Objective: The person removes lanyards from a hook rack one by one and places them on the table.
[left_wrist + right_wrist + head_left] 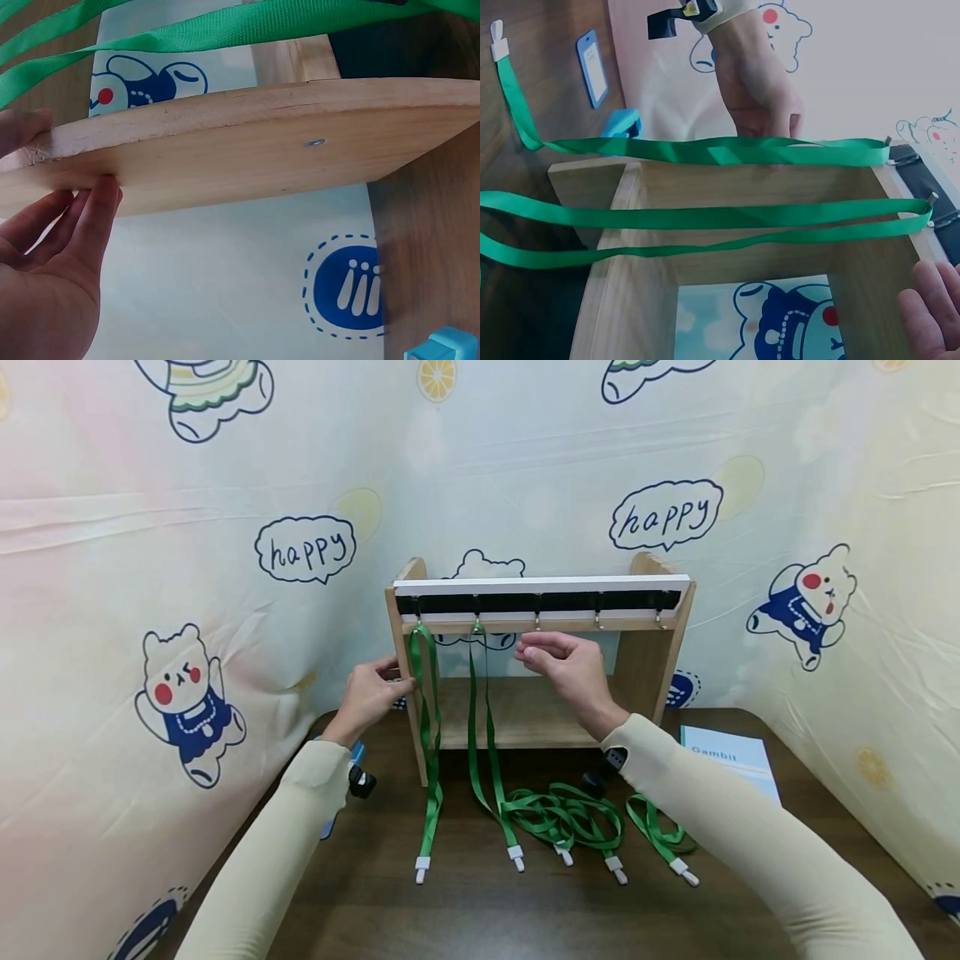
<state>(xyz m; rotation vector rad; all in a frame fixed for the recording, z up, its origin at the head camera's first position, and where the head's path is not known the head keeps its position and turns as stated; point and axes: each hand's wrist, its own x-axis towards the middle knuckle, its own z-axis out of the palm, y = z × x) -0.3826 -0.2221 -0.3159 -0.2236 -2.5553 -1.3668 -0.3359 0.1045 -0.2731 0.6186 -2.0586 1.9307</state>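
My left hand (367,693) grips the left side panel of a wooden rack (528,714), thumb on its front edge and fingers on the outer face. Two green lanyards hang from the rack's hooks: one lanyard (435,797) on the leftmost hook, another lanyard (705,218) on the second. Their white clips reach down to the table. My right hand (573,677) is raised just below the third hook (537,617), fingers slightly bent and holding nothing. In the right wrist view, its fingertips (930,292) show beside the hook rail.
More green lanyards (600,843) lie tangled on the dark table before the rack, with a separate lanyard (660,835) to their right. A light blue booklet (731,760) lies at the right. A blue badge holder (592,69) and a bright blue object (622,124) are left of the rack.
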